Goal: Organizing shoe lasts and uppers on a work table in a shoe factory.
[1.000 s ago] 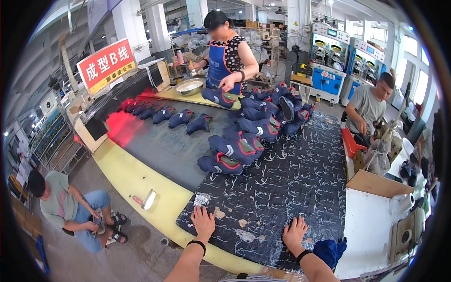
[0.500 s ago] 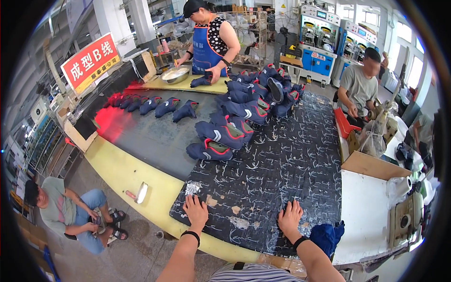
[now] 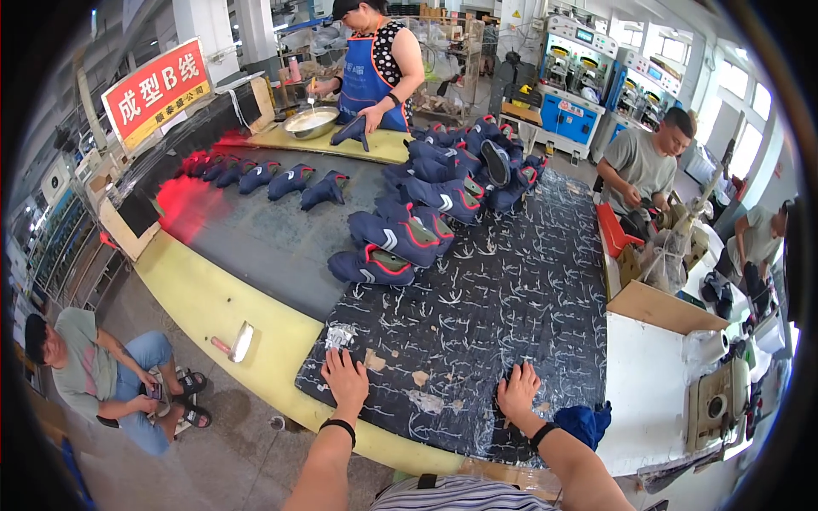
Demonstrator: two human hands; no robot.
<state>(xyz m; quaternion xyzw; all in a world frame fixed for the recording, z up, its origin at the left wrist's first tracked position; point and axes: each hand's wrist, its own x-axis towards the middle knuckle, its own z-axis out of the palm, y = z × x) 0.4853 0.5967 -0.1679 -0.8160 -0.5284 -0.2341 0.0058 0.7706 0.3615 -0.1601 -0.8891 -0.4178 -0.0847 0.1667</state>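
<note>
Both my palms rest on a black, white-streaked sheet (image 3: 477,315) spread over the table. My left hand (image 3: 346,380) lies flat with fingers apart, just below a silvery patch on the sheet. My right hand (image 3: 518,394) is also flat and open, holding nothing, near a crumpled dark blue cloth (image 3: 584,424). Farther off, a heap of navy shoe uppers (image 3: 400,234) with red trim covers the sheet's far left part. On the yellow table edge left of my left hand lies a broad-bladed knife or scraper (image 3: 235,342).
A dark conveyor belt (image 3: 281,230) carries a row of navy uppers. Across it, a co-worker in a blue apron (image 3: 366,77) brushes an upper beside a metal bowl (image 3: 312,124). One person (image 3: 111,375) sits at left; another (image 3: 643,162) works at right by a red tray (image 3: 615,232).
My view has shifted slightly, while my hands stay flat on the sheet. The apron-wearing co-worker's brush hand has come up over the bowl, and the upper in the other hand is tilted differently.
</note>
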